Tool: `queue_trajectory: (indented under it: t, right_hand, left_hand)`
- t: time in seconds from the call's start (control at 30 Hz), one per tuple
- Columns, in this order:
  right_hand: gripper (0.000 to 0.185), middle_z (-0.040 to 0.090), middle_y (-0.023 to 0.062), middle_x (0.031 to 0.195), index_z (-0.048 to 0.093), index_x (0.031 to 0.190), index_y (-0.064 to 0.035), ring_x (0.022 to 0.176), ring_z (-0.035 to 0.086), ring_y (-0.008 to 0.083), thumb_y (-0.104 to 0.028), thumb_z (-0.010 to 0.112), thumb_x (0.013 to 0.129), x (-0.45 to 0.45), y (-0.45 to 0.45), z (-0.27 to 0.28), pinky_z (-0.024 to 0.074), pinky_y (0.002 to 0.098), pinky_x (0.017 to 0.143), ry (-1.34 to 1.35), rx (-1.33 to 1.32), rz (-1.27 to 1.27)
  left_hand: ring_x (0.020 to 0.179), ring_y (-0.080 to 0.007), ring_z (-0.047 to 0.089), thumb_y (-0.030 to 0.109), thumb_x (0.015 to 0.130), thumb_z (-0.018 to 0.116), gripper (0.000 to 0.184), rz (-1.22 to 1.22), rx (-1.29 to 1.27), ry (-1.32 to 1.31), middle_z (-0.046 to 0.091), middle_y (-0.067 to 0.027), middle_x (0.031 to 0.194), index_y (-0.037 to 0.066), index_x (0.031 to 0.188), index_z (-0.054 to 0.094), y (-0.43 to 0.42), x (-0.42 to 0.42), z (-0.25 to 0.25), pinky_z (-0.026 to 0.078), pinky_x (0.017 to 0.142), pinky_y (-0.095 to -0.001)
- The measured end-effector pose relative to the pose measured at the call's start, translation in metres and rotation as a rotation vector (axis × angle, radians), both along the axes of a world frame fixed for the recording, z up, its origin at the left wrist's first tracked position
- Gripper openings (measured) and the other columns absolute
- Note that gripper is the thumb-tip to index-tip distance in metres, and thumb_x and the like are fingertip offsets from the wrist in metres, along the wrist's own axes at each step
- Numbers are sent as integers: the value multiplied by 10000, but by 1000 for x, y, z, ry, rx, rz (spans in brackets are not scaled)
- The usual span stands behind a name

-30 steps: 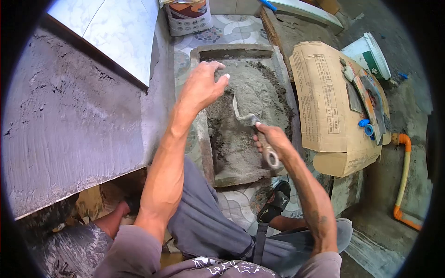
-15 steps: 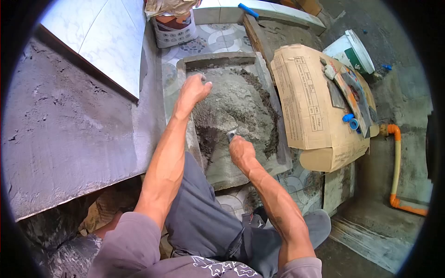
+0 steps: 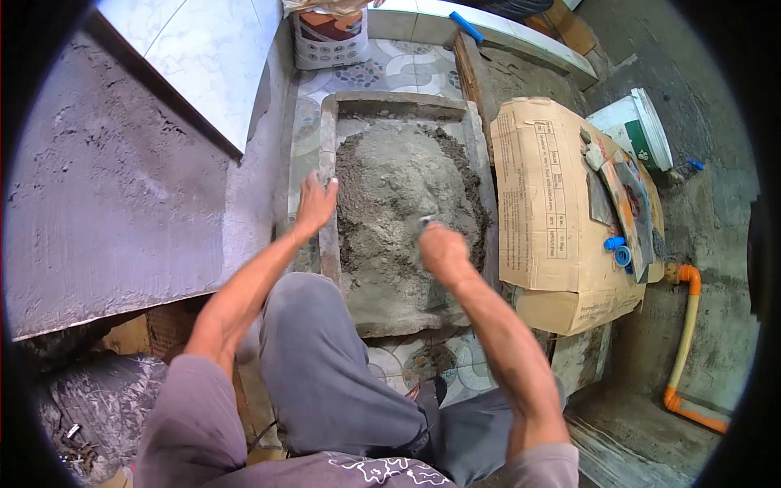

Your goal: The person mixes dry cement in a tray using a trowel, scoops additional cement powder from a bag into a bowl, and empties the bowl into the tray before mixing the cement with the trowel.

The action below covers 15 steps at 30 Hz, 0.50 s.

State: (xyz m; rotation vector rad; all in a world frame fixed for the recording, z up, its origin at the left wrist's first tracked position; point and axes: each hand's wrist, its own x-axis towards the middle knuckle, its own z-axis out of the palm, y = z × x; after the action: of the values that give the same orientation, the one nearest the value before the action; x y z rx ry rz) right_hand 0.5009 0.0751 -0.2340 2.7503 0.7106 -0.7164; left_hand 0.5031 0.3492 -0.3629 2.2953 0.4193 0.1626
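Observation:
A shallow rectangular mixing trough lies on the floor in front of me, holding a heap of grey cement mix with darker, damp-looking edges. My left hand is at the trough's left rim, its thumb over the rim and its fingers along the outer side. Over the middle right of the heap, my right hand is closed round the handle of a trowel. Only a short metal part of the trowel shows; its blade cannot be made out against the mix.
A cardboard sheet right of the trough carries blue pipe fittings and scraps. Beyond lie a white bucket and an orange pipe. A printed bag stands behind. A plastered slab and a tiled edge flank the left.
My left hand has come from above the heap down to the trough's left rim. My right hand, still round the trowel, has shifted slightly right in view. The view itself has moved.

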Motion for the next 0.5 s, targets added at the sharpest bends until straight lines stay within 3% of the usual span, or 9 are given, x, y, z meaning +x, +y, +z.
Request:
queue_trajectory:
  t: [0.03,0.13,0.17,0.3,0.33,0.47,0.5]
  right_hand:
    - [181,702,172,1051,708,989,-18,933,717,258,-86,598,863,-3,1,-1,593,358,750,-26,-5,21]
    - [198,702,186,1031,699,1000,-6,913,719,255,-65,621,829,-18,-17,9,593,359,732,-64,32,58]
    - [173,700,223,952,669,954,25,866,720,294,-49,624,804,-16,-33,37,586,400,702,88,93,25]
    - [204,651,308,841,542,868,57,795,669,454,-117,620,796,-67,-90,94,537,505,665,113,314,-333]
    - [251,648,313,842,528,900,72,794,663,464,-134,627,795,-82,-97,102,530,509,677,171,255,-455]
    - [383,636,335,830,498,976,116,751,649,488,-185,657,800,-120,-122,79,526,498,677,309,239,-776]
    - [376,634,292,789,495,985,107,685,644,419,-183,654,807,-122,-124,49,520,470,636,322,283,-792]
  left_hand:
    - [1291,-513,364,402,972,516,732,67,-58,14,333,-413,1379,-108,1430,259,-7,-8,-2,318,1092,-503]
    - [1295,-508,353,373,987,487,703,175,-115,37,326,-389,1393,-104,1441,242,-37,-23,-6,296,1100,-511]
    - [1279,-495,375,350,993,474,676,177,-37,-60,367,-363,1370,-86,1454,240,-36,-21,-24,311,1089,-504]
    - [1251,-459,411,316,996,465,647,165,5,-93,393,-325,1352,-59,1468,228,-39,-25,-18,342,1062,-491]
    - [1249,-458,413,316,994,469,648,171,18,-86,393,-322,1353,-56,1469,230,-40,-24,-19,344,1060,-491]
    - [1261,-454,409,316,985,484,656,171,48,-76,393,-312,1364,-42,1475,234,-42,-22,-11,349,1059,-488]
    - [1268,-453,406,316,983,488,659,163,48,-74,392,-309,1369,-38,1477,234,-43,-23,-11,349,1060,-487]
